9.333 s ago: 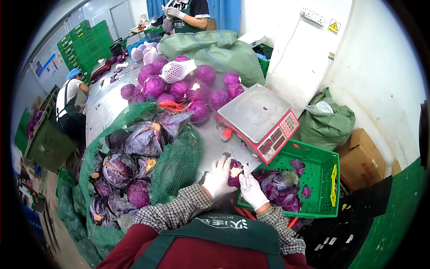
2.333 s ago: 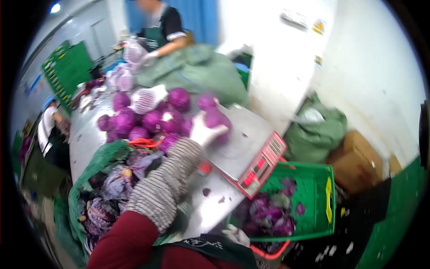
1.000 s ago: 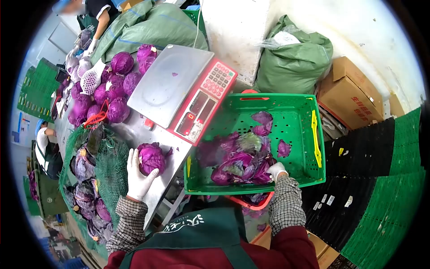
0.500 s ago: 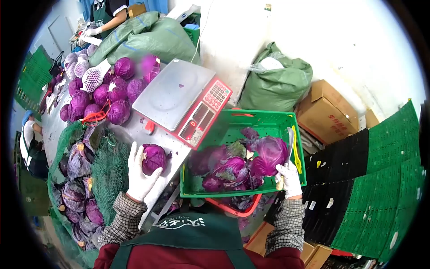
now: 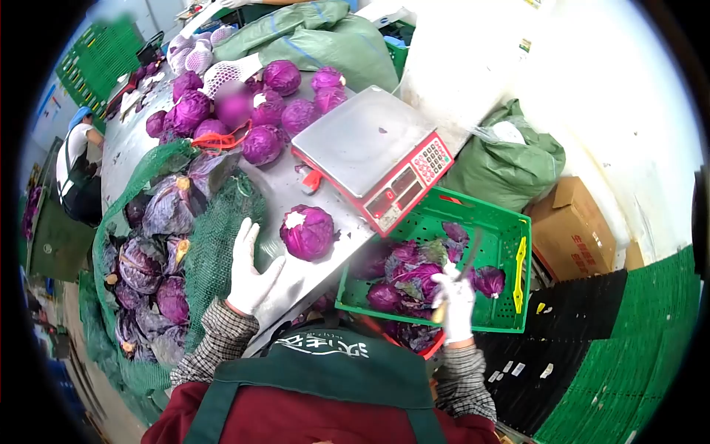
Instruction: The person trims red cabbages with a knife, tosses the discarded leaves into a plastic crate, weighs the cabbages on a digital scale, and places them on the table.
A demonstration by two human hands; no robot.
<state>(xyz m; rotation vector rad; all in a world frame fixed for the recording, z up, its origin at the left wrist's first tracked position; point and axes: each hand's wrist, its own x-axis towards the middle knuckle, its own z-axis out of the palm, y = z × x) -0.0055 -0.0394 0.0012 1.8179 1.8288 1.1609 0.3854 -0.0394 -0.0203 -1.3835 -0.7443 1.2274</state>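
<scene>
My left hand (image 5: 254, 272), in a white glove, is open with thumb and fingers spread. It is just left of a red cabbage (image 5: 308, 233), apart from it; the cabbage rests on the metal table near its edge, pale cut stem showing. My right hand (image 5: 456, 302), also gloved, is closed around the handle of a knife (image 5: 472, 253) whose blade points up and is blurred. This hand is over a green crate (image 5: 488, 318) that holds purple leaves and cabbage pieces (image 5: 414, 277).
A red-framed scale (image 5: 362, 140) stands on the table (image 5: 277, 194). Several trimmed cabbages (image 5: 262, 144) lie behind it. At left, a green net bag (image 5: 225, 229) holds untrimmed cabbages (image 5: 142, 264). Stacked crates (image 5: 629, 355) and a cardboard box (image 5: 573, 229) are at right. Another person (image 5: 76, 163) is far left.
The camera view has shifted, so the table and crate appear farther right. My left hand is now farther from the cabbage. My right hand has brought the knife in over the crate's contents.
</scene>
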